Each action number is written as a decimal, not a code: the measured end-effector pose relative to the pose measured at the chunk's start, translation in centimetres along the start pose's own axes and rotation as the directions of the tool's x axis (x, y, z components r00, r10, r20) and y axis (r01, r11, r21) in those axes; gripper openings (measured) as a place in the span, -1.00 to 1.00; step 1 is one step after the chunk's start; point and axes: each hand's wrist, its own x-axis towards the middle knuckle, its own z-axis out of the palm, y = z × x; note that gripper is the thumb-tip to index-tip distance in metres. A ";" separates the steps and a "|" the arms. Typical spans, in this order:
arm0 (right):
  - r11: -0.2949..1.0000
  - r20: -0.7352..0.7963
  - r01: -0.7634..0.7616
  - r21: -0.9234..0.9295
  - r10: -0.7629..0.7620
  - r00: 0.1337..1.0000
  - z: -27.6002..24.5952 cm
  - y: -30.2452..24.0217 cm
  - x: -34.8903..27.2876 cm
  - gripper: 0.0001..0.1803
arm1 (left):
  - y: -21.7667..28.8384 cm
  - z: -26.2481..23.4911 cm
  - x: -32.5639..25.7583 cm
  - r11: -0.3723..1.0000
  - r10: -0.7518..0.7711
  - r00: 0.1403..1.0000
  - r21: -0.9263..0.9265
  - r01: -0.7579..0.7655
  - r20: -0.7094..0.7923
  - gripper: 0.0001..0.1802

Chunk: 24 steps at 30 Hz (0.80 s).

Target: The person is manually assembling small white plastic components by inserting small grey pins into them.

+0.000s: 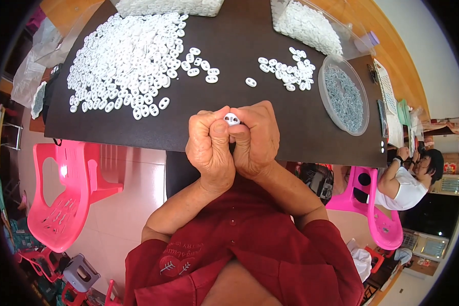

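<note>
My left hand (209, 145) and my right hand (256, 137) are pressed together above the near edge of a dark table (250, 30). Between the fingertips of both hands sits one small white plastic piece with two holes (232, 120). A large heap of the same white pieces (130, 61) lies on the table to the far left. A smaller group of white pieces (288, 69) lies to the far right, with one single piece (250, 81) apart from it.
A round clear lid holding small metal springs (344, 97) rests at the table's right. Clear bags and tubs of white pieces (306, 23) stand at the back. A pink plastic chair (66, 188) stands at the left. Another person (408, 181) sits at the right by a second pink chair.
</note>
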 end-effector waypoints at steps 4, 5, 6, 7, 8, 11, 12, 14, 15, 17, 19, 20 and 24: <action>1.000 0.010 0.008 -0.029 -0.008 1.000 -0.1 0.4 -0.2 -0.85 | -0.4 0.2 -0.2 0.998 -0.045 0.999 -0.040 0.045 -0.005 -0.86; 0.999 0.015 0.015 -0.040 -0.015 1.000 -0.1 0.5 -0.3 -0.86 | -0.4 0.2 -0.2 0.998 -0.061 0.998 -0.022 0.061 -0.001 -0.86; 0.999 0.014 0.017 -0.040 -0.017 1.000 -0.1 0.6 -0.4 -0.86 | -0.6 0.2 -0.2 0.997 -0.076 0.997 -0.004 0.076 0.003 -0.86; 0.999 0.017 0.008 -0.044 -0.007 1.000 -0.1 0.6 -0.5 -0.85 | -0.7 0.1 -0.3 0.997 -0.073 0.997 -0.005 0.073 0.004 -0.86; 0.999 0.021 -0.001 -0.047 0.002 1.000 -0.2 0.6 -0.6 -0.83 | -0.9 0.1 -0.4 0.997 -0.077 0.997 0.010 0.077 0.019 -0.86; 0.999 0.055 -0.013 -0.053 0.016 0.998 -0.4 0.4 -0.6 -0.83 | -0.7 0.0 -0.4 0.996 -0.090 0.995 0.022 0.089 0.033 -0.87; 0.998 0.052 -0.011 -0.055 0.014 0.999 -0.4 0.4 -0.5 -0.83 | -0.8 0.1 -0.4 0.995 -0.102 0.994 0.019 0.101 0.031 -0.87; 0.999 0.031 -0.039 -0.038 0.040 0.999 -0.2 0.3 -0.2 -0.81 | -0.7 0.2 -0.1 0.997 -0.030 0.999 0.068 0.028 0.036 -0.83; 0.999 0.027 -0.038 -0.039 0.039 0.999 -0.3 0.4 0.0 -0.81 | -0.5 0.2 0.1 0.992 0.038 0.998 0.120 -0.042 0.042 -0.79; 0.996 0.006 -0.088 -0.011 0.088 0.996 -0.8 0.7 0.5 -0.79 | 0.4 0.1 1.1 0.995 -0.020 0.993 0.097 0.009 0.116 -0.79; 0.992 0.014 -0.123 -0.037 0.124 0.992 -1.9 1.5 0.8 -0.85 | 0.8 0.0 2.2 0.995 -0.079 0.977 0.069 0.067 0.198 -0.78; 0.986 0.024 -0.157 -0.059 0.159 0.987 -2.7 1.9 1.0 -0.90 | 0.8 0.2 2.8 0.980 -0.174 0.956 0.136 0.145 0.237 -0.78; 0.955 0.030 -0.295 -0.039 0.296 0.955 -6.2 3.8 2.1 -0.87 | -1.1 1.0 5.3 0.858 0.036 0.883 0.438 -0.267 0.468 -0.81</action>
